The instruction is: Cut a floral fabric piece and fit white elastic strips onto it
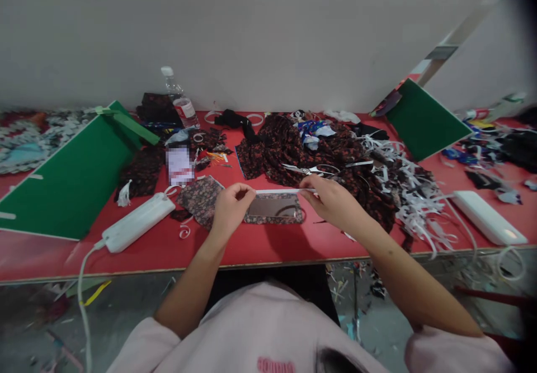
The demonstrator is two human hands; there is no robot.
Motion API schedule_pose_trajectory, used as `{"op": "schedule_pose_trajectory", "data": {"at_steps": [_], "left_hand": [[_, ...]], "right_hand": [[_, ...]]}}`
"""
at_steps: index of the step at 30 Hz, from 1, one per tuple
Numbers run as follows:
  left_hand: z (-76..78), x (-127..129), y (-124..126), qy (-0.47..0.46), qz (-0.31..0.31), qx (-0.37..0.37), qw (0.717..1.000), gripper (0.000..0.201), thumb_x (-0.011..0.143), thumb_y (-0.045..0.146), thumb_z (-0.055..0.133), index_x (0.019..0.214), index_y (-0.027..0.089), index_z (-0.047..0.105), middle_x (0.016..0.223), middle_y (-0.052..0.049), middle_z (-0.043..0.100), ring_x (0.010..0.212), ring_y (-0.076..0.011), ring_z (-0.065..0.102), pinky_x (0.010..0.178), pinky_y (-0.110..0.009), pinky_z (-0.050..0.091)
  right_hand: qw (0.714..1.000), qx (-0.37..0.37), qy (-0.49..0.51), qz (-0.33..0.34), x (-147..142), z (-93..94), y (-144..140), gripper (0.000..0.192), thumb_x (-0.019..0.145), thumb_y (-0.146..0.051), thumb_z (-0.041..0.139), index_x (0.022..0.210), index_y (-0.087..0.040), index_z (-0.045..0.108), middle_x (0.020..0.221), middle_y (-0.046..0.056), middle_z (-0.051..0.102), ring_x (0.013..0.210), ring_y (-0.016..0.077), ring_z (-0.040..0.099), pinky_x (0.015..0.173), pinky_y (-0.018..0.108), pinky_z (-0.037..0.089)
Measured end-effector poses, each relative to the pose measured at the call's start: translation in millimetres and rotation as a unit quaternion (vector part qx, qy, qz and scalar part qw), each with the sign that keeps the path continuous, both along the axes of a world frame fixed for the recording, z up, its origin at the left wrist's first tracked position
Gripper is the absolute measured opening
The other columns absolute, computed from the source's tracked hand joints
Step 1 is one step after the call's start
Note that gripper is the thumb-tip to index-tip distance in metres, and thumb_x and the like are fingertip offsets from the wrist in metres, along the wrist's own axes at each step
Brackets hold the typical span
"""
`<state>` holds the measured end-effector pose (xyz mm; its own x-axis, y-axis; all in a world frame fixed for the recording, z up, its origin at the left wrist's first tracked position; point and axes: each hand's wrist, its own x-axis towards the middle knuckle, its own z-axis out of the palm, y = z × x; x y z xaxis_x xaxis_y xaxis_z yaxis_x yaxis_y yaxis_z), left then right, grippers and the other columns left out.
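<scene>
A narrow white strip runs straight between the person's two bare hands, level and close over the near-middle part of a long red tabletop. The left hand pinches one end between thumb and fingers, while the right hand grips the other end the same way, its fingers nearly closed. Just below the strip, seen from above, lies a glossy dark rectangle with a border of small-flowered fabric (whether the strip touches its upper edge, I cannot tell). A greyish floral cloth piece lies just beside the left hand, partly hidden by it. Beyond the right hand, silver-bladed scissors rest on a large heap of black cloth with reddish flowers, which also carries a crumpled blue-and-white scrap. To the right of that heap spreads a loose tangle of thin white strips, near a white oblong plastic device. On the left, a white power-strip-like block with a cable lies at an angle before a slanting green panel. A clear plastic bottle with a white cap and a red-and-white label stands tilted in view near the tall pale grey partition at the back.
</scene>
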<state>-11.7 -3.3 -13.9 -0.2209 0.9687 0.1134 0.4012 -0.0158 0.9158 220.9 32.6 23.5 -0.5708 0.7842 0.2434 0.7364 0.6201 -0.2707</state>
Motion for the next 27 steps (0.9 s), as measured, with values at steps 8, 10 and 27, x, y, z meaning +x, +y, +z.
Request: {"op": "schedule_pose_trajectory", "data": {"at_steps": [8,10,27], "left_hand": [[-12.1,-5,-3,0.062,-0.054,-0.057,0.995,0.023,0.075,0.036,0.052,0.072,0.017,0.065,0.070,-0.002,0.067,0.068,-0.0157,0.060,0.064,-0.025,0.042],[-13.6,-7,-4,0.079,-0.057,-0.069,0.993,0.023,0.074,0.036,0.051,0.071,0.017,0.064,0.067,-0.002,0.066,0.064,-0.0156,0.059,0.061,-0.025,0.042],[-29.1,-13,-6,0.332,-0.074,-0.123,0.932,0.024,0.077,0.032,0.046,0.075,0.021,0.067,0.078,-0.006,0.070,0.074,-0.0201,0.062,0.060,-0.026,0.037]], "right_hand": [[0.978,-0.039,-0.193,-0.066,-3,7.5,-12,0.026,0.093,-0.029,0.032,0.092,-0.015,0.053,0.076,0.008,0.067,0.068,0.0191,0.064,0.059,0.025,0.036],[0.968,-0.021,-0.232,-0.094,-7,7.9,-12,0.026,0.093,-0.029,0.033,0.092,-0.015,0.055,0.074,0.009,0.067,0.068,0.0210,0.064,0.058,0.026,0.037],[0.929,-0.071,-0.358,-0.065,-49,-8.4,-21,0.028,0.077,-0.001,0.044,0.098,-0.006,0.063,0.087,0.022,0.068,0.080,0.0280,0.068,0.064,0.036,0.053]]}}
